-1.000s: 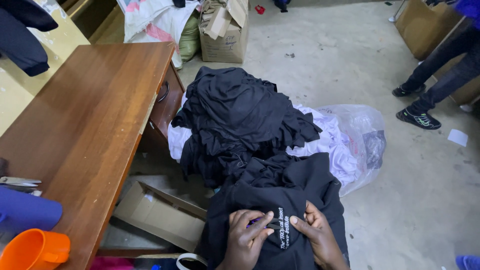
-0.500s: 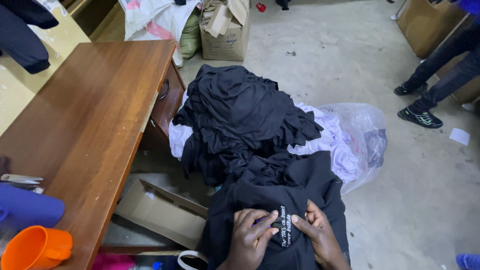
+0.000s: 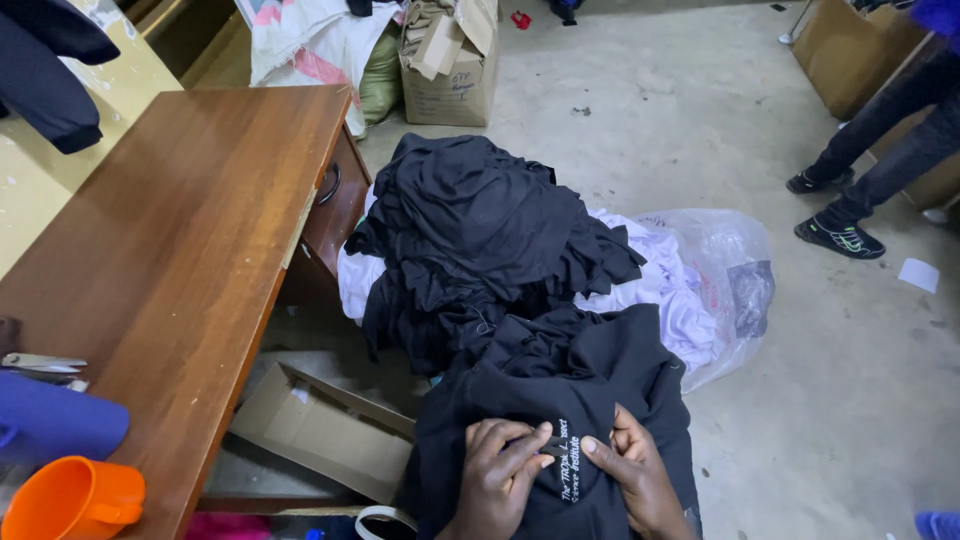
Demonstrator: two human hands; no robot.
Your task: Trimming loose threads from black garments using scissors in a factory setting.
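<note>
A black garment (image 3: pixel 560 390) with small white stitched lettering lies over my lap at the bottom centre. My left hand (image 3: pixel 497 478) pinches the fabric just left of the lettering, fingers curled on it. My right hand (image 3: pixel 635 475) presses and grips the cloth on the lettering's right side. Beyond them a heap of black clothes (image 3: pixel 480 225) rests on white fabric and a clear plastic bag (image 3: pixel 725 275) on the floor.
A brown wooden desk (image 3: pixel 190 250) with a drawer stands at left; an orange cup (image 3: pixel 75 500), a blue object (image 3: pixel 55 420) and scissors (image 3: pixel 40 363) lie on its near end. A flattened cardboard box (image 3: pixel 320 430) lies below. More boxes (image 3: pixel 450 60) stand at back. Another person's legs (image 3: pixel 880 150) are at right.
My left fingers have shifted slightly on the fabric beside the lettering. Both hands stay on the black garment; the view has barely moved.
</note>
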